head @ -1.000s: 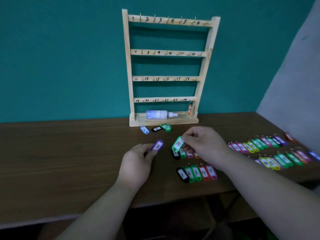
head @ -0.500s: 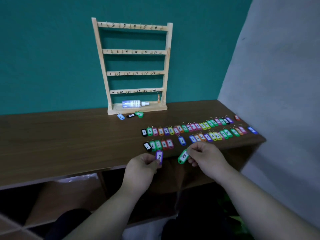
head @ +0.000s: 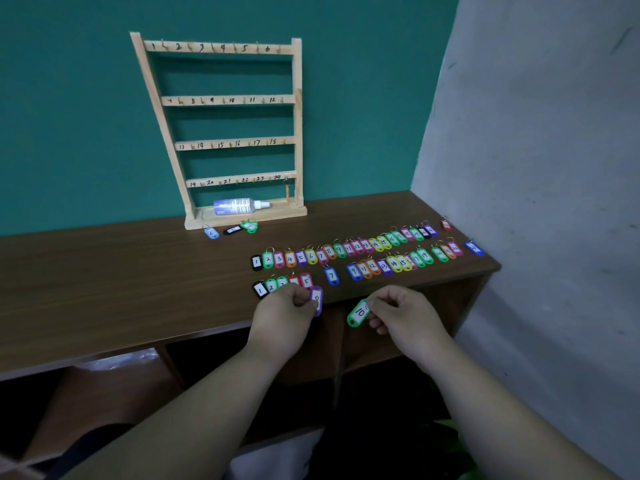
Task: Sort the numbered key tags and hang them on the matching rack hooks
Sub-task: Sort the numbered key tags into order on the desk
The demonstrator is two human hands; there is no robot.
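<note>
**Q:** What are the 2 hands doing?

**A:** Both are at the near edge of a brown wooden table (head: 121, 271). The left hand (head: 282, 317) pinches a purple tag (head: 317, 299) between thumb and fingers; the thumb partly covers its number, so it cannot be read. The right hand (head: 401, 315) pinches a green tag (head: 358, 312) marked 10 by its ring end, tilted, just off the table's front edge.

**Q:** Where are the other tags?

**A:** They lie flat on the table. A long row (head: 339, 249) starting at 1 runs toward the right corner. In front of it on the right is a second row (head: 394, 263). A short row (head: 273, 285) numbered 1 to 5 lies just beyond the left hand. A blue tag (head: 331, 275) marked 7 lies alone between the rows.

**Q:** And the rack?

**A:** A wooden rack (head: 162, 123) leans against the teal wall, with 4 rails numbered 1 to 24. An orange tag (head: 287, 192) hangs under 24. A spray bottle (head: 237, 206) lies on the rack's base, and 3 loose tags (head: 232, 230) sit just in front.
</note>
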